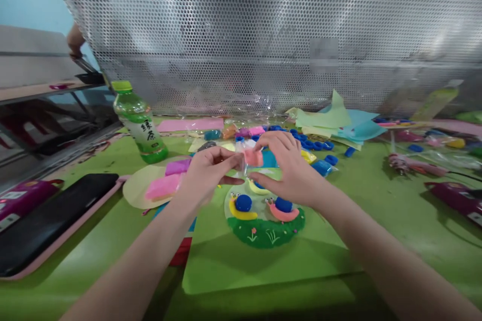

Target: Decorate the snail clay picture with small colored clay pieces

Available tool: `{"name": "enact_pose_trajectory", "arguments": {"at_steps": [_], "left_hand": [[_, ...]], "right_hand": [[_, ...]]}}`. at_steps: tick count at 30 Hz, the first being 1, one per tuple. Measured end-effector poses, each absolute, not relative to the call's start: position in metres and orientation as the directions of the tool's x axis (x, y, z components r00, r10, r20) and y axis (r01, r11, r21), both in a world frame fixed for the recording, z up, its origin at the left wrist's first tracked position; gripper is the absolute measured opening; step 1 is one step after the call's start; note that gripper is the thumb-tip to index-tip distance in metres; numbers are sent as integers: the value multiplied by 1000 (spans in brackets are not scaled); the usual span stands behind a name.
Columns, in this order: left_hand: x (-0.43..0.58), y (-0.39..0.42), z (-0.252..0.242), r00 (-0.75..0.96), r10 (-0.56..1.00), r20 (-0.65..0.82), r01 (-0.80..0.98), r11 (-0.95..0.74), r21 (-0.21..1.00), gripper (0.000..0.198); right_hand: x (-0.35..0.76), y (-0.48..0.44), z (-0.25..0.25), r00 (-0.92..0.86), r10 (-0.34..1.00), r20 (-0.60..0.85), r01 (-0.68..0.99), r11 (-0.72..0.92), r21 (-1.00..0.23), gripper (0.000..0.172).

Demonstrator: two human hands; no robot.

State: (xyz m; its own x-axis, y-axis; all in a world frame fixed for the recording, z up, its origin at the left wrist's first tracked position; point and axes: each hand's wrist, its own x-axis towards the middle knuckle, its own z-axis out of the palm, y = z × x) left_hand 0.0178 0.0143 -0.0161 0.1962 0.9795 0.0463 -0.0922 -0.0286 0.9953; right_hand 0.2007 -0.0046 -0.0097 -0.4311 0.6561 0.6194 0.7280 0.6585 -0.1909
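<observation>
A small clear packet of salmon-pink clay (pixel 253 157) is held up between my two hands. My left hand (pixel 211 168) pinches the packet's left end with thumb and fingers. On its other side my right hand (pixel 284 163) has curved fingers gripping it, with the thumb lower down. Below the hands lies a round clay picture (pixel 265 233) with green grass and small flowers. A yellow snail with a blue shell (pixel 244 204) and a pink snail with a blue shell (pixel 283 206) are on it. Another pale yellow snail (pixel 258 188) is partly hidden by my right hand.
A green tea bottle (pixel 139 128) stands at left, near pink and purple clay packets (pixel 163 186) on a pale disc. A black phone-like device (pixel 56 225) lies at far left. Blue rings (pixel 318 145) and coloured paper (pixel 339 120) sit behind, before a perforated metal panel (pixel 226 25).
</observation>
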Motion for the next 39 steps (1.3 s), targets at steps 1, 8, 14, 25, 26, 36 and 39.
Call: {"name": "enact_pose_trajectory", "arguments": {"at_steps": [1,8,14,25,26,36,39], "left_hand": [[19,13,-17,206,977,54,-92,-36,995,28],[29,7,-22,227,970,90,-90,-71,993,28],[26,9,-21,177,970,169,-56,-162,985,24],[23,-2,-15,99,729,677,505,-623,597,14],[22,-1,-16,147,659,737,547,-675,495,16],[15,5,-23,344,422,839,664,-741,100,26],[17,4,-23,356,410,840,669,-739,77,21]], "right_hand": [[198,-6,-10,-414,655,633,749,640,-172,28],[195,-4,-9,-445,743,500,714,631,-303,30],[199,-3,-5,-521,721,457,501,692,-520,16],[200,2,-9,-331,760,559,514,642,-569,21],[199,2,-11,-334,751,569,500,653,-569,21],[194,-1,-10,-379,734,564,432,679,-594,23],[193,-2,-11,-395,732,555,466,680,-566,22]]}}
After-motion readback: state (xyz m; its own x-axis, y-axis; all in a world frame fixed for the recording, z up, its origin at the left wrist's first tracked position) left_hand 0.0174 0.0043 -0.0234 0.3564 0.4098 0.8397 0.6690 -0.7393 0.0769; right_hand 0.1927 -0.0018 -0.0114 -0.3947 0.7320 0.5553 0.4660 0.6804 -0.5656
